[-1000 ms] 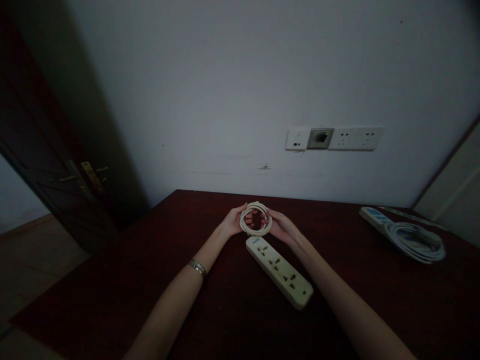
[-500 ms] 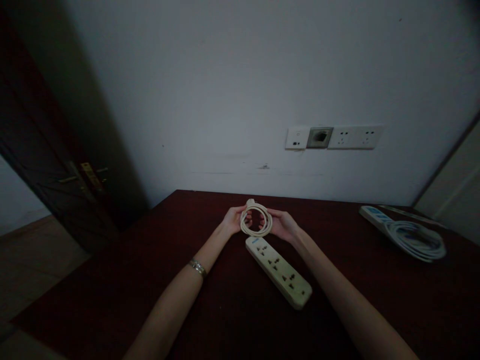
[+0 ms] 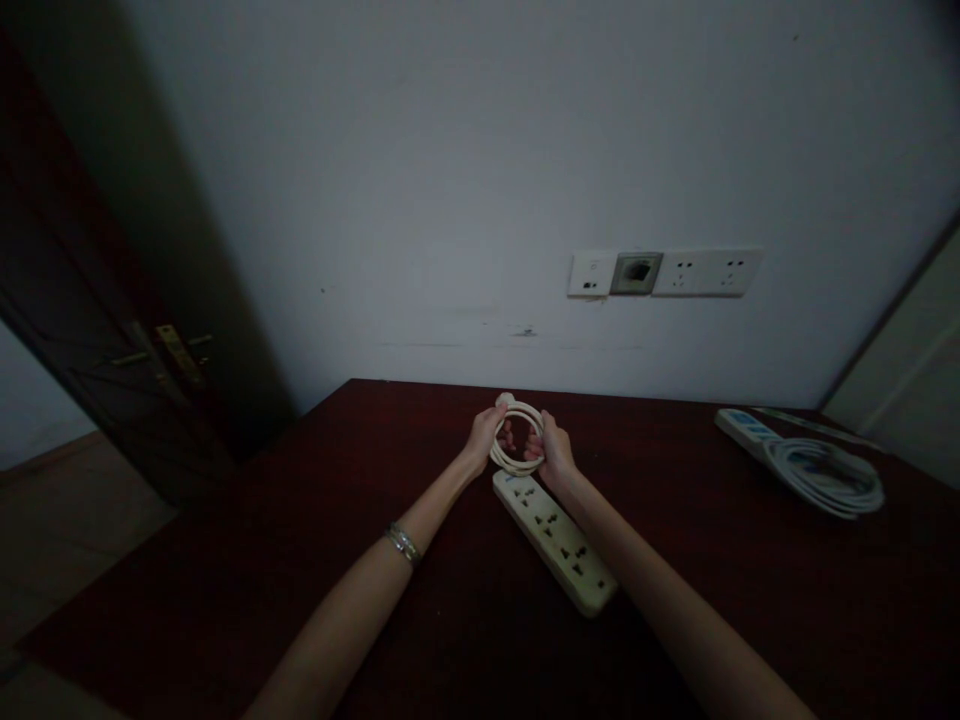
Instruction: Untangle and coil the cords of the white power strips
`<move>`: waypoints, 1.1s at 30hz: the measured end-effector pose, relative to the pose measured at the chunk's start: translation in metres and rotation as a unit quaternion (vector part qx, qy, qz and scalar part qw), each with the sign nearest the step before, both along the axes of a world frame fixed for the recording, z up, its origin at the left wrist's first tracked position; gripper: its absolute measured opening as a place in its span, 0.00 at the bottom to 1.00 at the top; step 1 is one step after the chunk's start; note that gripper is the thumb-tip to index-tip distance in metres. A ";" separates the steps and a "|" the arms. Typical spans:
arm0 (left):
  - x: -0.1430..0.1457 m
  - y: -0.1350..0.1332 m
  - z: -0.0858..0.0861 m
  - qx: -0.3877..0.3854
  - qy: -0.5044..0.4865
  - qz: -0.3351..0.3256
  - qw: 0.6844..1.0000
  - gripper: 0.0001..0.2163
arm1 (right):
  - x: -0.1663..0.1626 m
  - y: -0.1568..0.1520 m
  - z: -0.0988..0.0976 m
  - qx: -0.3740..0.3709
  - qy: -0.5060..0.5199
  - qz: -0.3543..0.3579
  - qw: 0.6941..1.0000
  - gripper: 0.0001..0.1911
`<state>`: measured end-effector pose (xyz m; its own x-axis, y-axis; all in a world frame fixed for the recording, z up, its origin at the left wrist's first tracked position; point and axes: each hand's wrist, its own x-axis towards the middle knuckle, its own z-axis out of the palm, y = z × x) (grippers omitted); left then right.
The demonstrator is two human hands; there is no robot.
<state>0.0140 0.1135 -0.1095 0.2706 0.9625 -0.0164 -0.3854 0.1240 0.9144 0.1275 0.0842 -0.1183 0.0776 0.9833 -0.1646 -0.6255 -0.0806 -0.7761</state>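
Observation:
A cream power strip (image 3: 555, 540) lies slantwise on the dark red table (image 3: 300, 520). Its cream cord is wound into a small coil (image 3: 516, 463) just beyond the strip's far end. My left hand (image 3: 487, 436) grips the coil's left side with fingers closed round it. My right hand (image 3: 551, 450) grips the right side the same way. The coil stands upright between the two hands, with the plug at its top. A bracelet sits on my left wrist.
A second white power strip (image 3: 742, 424) with a coiled cord (image 3: 821, 472) lies at the table's far right. Wall sockets (image 3: 664, 272) sit on the white wall behind. A dark door (image 3: 112, 330) with a brass handle stands at the left.
Both hands have drawn closer together and closed round the coil, which now looks narrower. The strip has shifted slightly.

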 end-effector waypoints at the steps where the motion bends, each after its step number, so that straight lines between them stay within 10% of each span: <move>1: 0.000 0.000 0.000 0.021 0.016 0.017 1.000 0.17 | 0.000 -0.001 0.000 0.002 0.011 0.011 1.000 0.19; 15: -0.017 0.010 0.000 0.008 0.026 -0.001 1.000 0.13 | 0.005 0.005 -0.004 -0.017 0.035 0.108 0.993 0.15; 25: -0.018 0.011 0.000 0.020 0.065 -0.021 0.997 0.16 | 0.017 0.012 -0.002 -0.009 -0.168 0.073 0.983 0.14; 31: -0.037 0.017 0.016 0.010 0.100 -0.086 0.991 0.13 | 0.054 -0.015 0.028 0.015 -0.334 0.110 0.936 0.13; 33: -0.042 0.019 0.020 0.004 0.102 -0.106 0.989 0.11 | 0.056 -0.038 0.029 0.007 -0.474 0.222 0.852 0.17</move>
